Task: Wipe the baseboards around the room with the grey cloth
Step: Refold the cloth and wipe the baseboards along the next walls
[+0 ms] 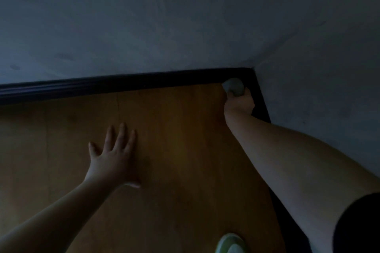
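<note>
1. Closest to the person, at the bottom edge of the view, sits a pale green and white object [230, 244]; it is cut off by the frame and too dim to tell what it is.
2. A dark short sleeve [357, 226] covers the upper right arm at the lower right.
3. The left hand [112, 158] lies flat on the wooden floor [174, 139], fingers straight and slightly spread, holding nothing.
4. Farther out, the right arm reaches to the room's corner, where the right hand [239, 102] has its fingers curled round the bunched grey cloth [233, 86].
5. The cloth is pressed against the dark baseboard [123, 83], right where the strip along the far wall meets the strip running down the right-hand wall.
6. Behind it all stand the plain grey walls [164, 16], meeting above that same corner in poor light.
</note>
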Demonstrator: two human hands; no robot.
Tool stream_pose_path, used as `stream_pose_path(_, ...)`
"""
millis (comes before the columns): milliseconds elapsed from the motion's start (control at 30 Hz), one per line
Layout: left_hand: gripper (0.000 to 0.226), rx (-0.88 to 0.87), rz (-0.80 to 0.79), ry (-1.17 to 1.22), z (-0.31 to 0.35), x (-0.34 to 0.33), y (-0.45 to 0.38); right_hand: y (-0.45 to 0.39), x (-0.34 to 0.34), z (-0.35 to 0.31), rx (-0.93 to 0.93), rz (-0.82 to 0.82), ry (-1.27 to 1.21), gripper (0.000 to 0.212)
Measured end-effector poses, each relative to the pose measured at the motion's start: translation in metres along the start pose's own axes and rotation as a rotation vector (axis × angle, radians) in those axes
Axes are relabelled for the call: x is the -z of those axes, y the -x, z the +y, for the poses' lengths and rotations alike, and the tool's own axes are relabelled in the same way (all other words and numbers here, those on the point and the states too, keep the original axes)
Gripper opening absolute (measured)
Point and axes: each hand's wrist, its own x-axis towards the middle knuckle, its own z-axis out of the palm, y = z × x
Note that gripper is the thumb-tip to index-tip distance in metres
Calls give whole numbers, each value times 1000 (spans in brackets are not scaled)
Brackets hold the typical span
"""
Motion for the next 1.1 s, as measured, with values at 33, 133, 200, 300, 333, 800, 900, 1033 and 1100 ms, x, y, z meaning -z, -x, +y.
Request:
stream_pose_path(33, 159, 0, -1, 5, 0, 0, 0, -1, 0, -2, 5, 9, 25, 59)
stream_pose_path(133, 157, -1, -36, -3, 1, 2, 0, -1, -7, -2, 30, 23, 72, 55)
stream_pose_path(200, 157, 1, -64, -16, 2, 4, 0, 1, -12, 3, 69, 6, 86, 55)
stream_pose_path(300, 155, -4, -78, -21, 4, 6, -1, 18, -21, 4, 129, -15, 129, 60)
stream_pose_path(333, 155, -5, -75, -22, 5, 8, 0, 28, -26, 1, 140, -5, 152, 61)
stream_pose_path(800, 147, -87, 99, -19, -18, -9, 17, 63, -29, 11, 213, -72, 57, 57)
stream_pose_path(900, 152, -10, 190, -11, -37, -22, 19, 34, -21, 18, 129, 29, 98, 61)
stream_pose_path(1033, 142, 25, 162, -17, -42, -39, 19, 31, -41, -7, 41, 23, 99, 66)
stream_pose_path(1100, 145, 30, 168, 1, -39, -38, 16, 51, -50, -19, 20, 17, 109, 66)
